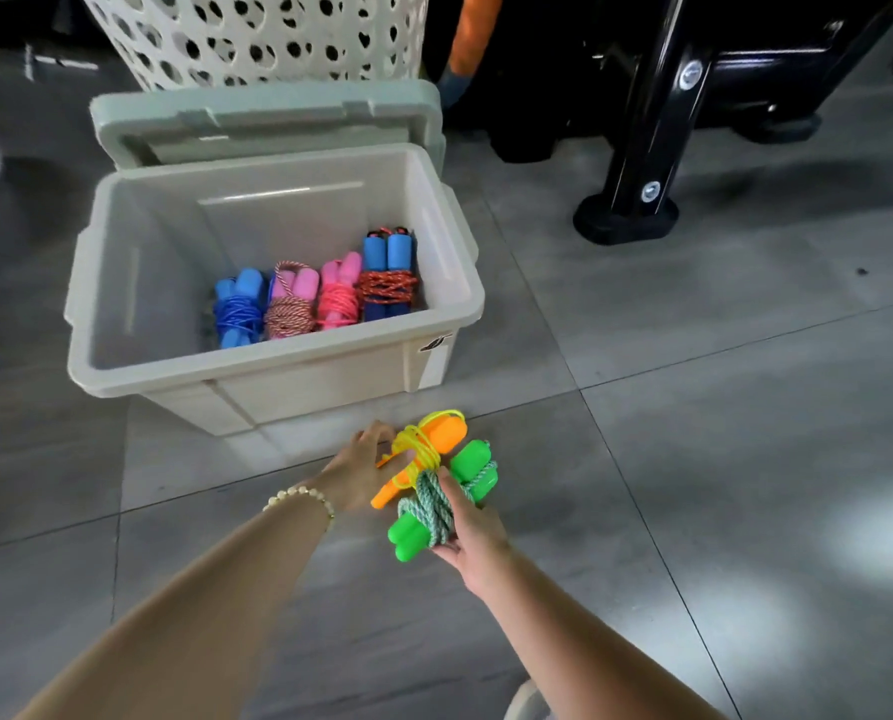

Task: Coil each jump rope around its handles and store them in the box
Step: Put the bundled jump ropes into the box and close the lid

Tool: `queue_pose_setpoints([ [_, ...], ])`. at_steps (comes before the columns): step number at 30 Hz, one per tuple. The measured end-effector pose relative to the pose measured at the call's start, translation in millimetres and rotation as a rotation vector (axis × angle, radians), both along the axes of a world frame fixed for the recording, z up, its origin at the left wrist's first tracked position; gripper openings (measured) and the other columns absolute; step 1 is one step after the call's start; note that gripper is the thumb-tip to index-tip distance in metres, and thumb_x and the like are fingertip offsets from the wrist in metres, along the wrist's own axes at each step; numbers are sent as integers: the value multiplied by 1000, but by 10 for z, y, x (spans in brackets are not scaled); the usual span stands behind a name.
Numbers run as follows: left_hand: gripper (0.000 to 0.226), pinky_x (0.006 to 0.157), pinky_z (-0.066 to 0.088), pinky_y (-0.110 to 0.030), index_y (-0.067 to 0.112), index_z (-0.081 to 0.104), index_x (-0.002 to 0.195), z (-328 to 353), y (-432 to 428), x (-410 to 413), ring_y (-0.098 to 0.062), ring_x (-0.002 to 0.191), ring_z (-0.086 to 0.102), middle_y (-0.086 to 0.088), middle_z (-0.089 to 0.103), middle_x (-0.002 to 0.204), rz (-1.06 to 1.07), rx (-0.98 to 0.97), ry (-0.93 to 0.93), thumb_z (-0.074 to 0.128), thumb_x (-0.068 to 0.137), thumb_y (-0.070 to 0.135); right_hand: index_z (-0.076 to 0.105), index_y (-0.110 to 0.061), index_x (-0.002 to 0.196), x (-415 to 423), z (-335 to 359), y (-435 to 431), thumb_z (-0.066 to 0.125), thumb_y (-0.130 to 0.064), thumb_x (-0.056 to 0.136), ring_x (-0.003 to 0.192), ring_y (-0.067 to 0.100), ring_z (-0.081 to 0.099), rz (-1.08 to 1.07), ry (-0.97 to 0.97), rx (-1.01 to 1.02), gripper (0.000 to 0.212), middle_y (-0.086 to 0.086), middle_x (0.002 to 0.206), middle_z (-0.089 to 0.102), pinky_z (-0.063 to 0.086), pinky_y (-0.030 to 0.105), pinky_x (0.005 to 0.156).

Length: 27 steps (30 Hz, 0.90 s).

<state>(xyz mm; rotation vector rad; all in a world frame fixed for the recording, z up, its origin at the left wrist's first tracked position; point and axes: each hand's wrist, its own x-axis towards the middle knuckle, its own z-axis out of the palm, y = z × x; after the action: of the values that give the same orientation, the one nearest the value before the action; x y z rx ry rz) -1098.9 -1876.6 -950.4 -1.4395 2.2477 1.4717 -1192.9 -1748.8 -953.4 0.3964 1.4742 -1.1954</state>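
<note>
An open beige box [257, 376] stands on the floor, and several coiled jump ropes [314, 293] lie side by side in its right half. In front of the box my left hand [361, 470] holds an orange-handled rope [434, 439] wound with yellow cord. Beside it my right hand [473, 532] grips a green-handled rope [449, 501] wound with pale green cord. Both bundles are off the floor and touch each other.
The box lid [267, 122] leans upright behind the box, against a white perforated basket [257, 39]. A black machine leg [636, 200] stands at the right rear. Grey floor tiles [745, 459] spread all around.
</note>
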Motion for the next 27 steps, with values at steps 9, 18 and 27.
queue_pose_setpoints([
  [9,19,52,43,-12,25,60,79,749,262,-18,2,57,56,17,62,57,73,206,209,69,82,41,60,-9,113,-470,898,192,72,-45,75,85,25,70,431,262,-133,54,9,102,72,57,35,70],
  [18,45,77,54,-34,-2,60,106,2482,-120,312,-19,83,62,-20,68,96,48,168,436,71,84,35,62,-15,110,-504,2577,-234,66,-42,81,81,12,67,703,512,-374,40,0,97,71,54,24,66],
  [27,63,88,55,-46,12,73,99,2588,-1255,812,-27,95,70,-10,74,98,391,29,501,85,55,56,60,-17,80,-459,2733,-1647,74,-41,75,77,14,65,614,650,-429,28,0,86,68,53,32,78],
])
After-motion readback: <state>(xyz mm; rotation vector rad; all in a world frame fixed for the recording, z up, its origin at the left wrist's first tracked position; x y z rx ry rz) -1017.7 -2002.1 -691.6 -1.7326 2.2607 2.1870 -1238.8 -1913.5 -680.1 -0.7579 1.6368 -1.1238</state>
